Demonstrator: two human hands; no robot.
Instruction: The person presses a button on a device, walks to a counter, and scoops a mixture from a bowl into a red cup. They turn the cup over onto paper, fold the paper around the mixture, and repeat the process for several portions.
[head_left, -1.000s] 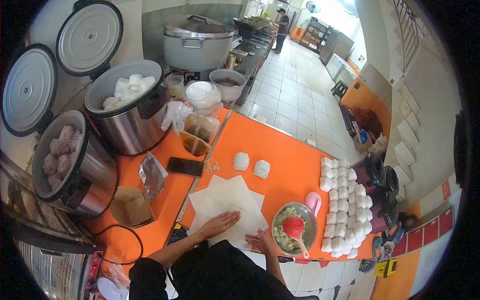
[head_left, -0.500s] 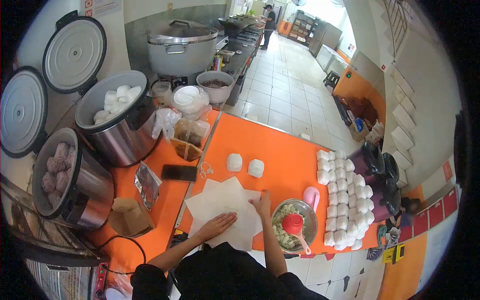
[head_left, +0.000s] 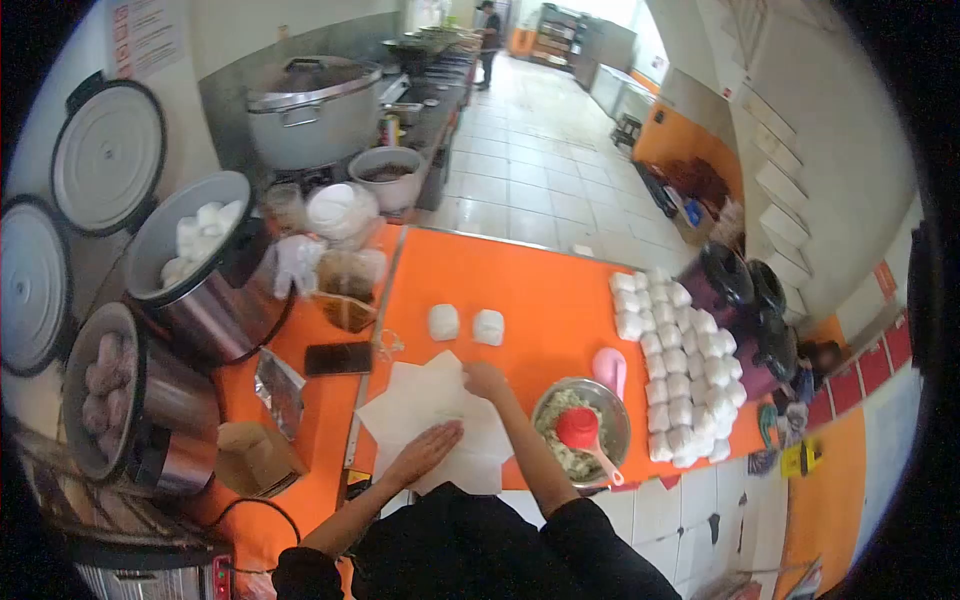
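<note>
Several overlapping sheets of white paper (head_left: 405, 405) are fanned out on the orange table in front of me. My left hand (head_left: 430, 450) lies flat on them, fingers stretched out together. At the far right edge of the stack, my right hand (head_left: 484, 380) has its fingers curled on a paper edge; slight blur hides the fingertips. Two white wrapped packets (head_left: 443, 322) (head_left: 488, 327) sit beyond the papers. Right of my right forearm is a metal bowl (head_left: 622, 430) of pale, green-flecked food, with a red cup (head_left: 577, 428) and a pink-handled spoon (head_left: 606, 465) in it.
Many white packets (head_left: 685, 380) are piled at the right, near dark purple containers (head_left: 720, 275). A pink utensil (head_left: 610, 370) lies behind the bowl. On the left stand two open cookers (head_left: 190, 325) (head_left: 180, 410), a phone (head_left: 338, 358) and a cardboard box (head_left: 258, 462). A person (head_left: 489, 45) stands far back.
My right hand has moved from the paper's right corner to farther up and left, its fingers now curled. My left hand stays flat on the papers. The whole view has shifted slightly.
</note>
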